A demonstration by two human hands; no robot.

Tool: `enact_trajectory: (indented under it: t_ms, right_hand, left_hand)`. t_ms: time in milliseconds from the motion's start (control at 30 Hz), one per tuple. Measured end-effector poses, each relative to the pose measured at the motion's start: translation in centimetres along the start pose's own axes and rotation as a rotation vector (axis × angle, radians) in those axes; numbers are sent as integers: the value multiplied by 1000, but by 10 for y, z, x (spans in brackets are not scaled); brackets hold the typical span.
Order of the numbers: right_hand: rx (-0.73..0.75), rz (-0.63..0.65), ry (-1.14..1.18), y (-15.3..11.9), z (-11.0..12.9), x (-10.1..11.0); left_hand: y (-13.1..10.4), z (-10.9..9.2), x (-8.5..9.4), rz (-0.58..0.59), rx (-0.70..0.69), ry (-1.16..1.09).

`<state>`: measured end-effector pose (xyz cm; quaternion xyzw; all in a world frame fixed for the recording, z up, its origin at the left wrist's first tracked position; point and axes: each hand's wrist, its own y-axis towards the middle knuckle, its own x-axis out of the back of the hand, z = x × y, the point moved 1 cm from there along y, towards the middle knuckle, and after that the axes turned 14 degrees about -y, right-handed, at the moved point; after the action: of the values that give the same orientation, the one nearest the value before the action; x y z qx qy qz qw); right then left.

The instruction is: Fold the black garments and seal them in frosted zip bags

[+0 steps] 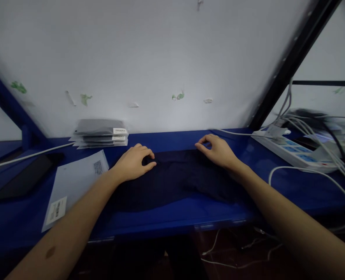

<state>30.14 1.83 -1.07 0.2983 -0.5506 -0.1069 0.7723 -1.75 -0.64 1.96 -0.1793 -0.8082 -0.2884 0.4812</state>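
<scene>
A dark navy piece of cloth [166,179], probably a garment, lies spread and slightly wrinkled across the blue table. Over its left end rests my left hand [134,161], fingers curved and the thumb held apart from them; a gap shows between thumb and forefinger. My right hand [217,151] hovers at the cloth's far right edge, with its thumb and forefinger bent and a small gap between them. Neither hand visibly grips the fabric. Beside my left forearm is a flat, frosted plastic bag [79,175] with printed labels.
Several packed bags [99,134] are stacked by the white wall. A black flat object [26,177] lies at the left. On the right sit a white power strip [298,151] and tangled cables [307,132]. The blue table's front edge [161,229] runs below the cloth.
</scene>
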Motion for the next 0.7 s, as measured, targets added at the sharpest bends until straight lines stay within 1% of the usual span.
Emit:
enact_trajectory:
  t_ms: [67,200,333,433,600,700]
  right_hand:
    - [41,59,-16,-1,2,0]
    - [148,246,-68,-4,3,0]
    - [181,321,-70,-7,1,3]
    - [207,318,-69,-7,-2,3]
    - [206,256,-128,-5,-7,-2]
    - [188,210,-157,-4,-9,-5]
  left_hand:
    - [0,1,1,-19,-3,3]
    - [0,1,0,-66,-13,16]
    - [-1,1,0,-110,-23,18]
    - [-1,2,-1,-123,-18,-6]
    - [-2,4,0,-163,35,-38]
    - [-2,1,0,-137,-21,-6]
